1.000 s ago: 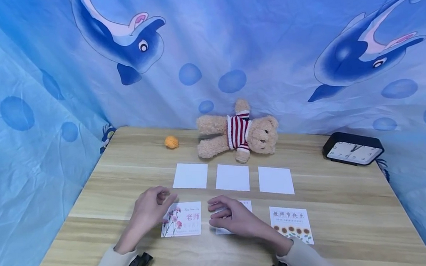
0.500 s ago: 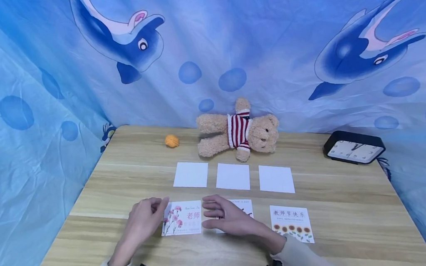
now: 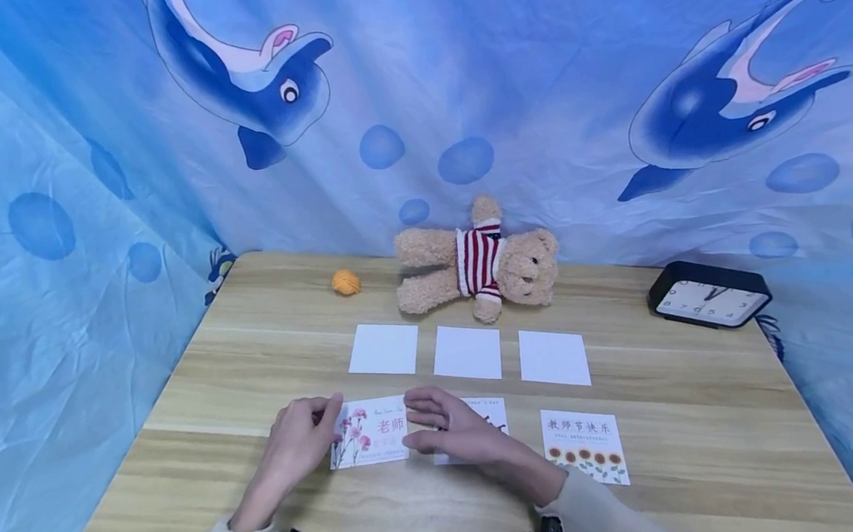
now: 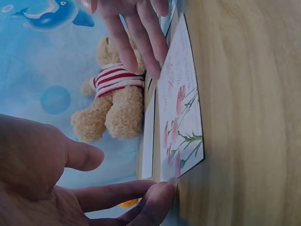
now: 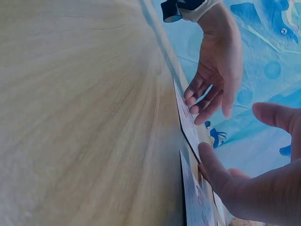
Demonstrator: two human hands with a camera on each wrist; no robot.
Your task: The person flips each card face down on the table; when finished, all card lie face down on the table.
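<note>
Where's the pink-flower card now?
In the head view, the pink-flower card is left of centre, between the left hand and the right hand, below the leftmost blank card.

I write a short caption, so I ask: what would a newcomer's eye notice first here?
Probably the blue dolphin backdrop behind the table. Next comes the teddy bear in stripes, lying sideways near the table's back edge. In front, the left hand and right hand flank the pink-flower card.

Free surface [image 3: 401, 518] lies before the cards [image 3: 585, 447]; behind, bear [image 3: 477, 264] and clock [image 3: 711, 298] block the way, a gap between.
</note>
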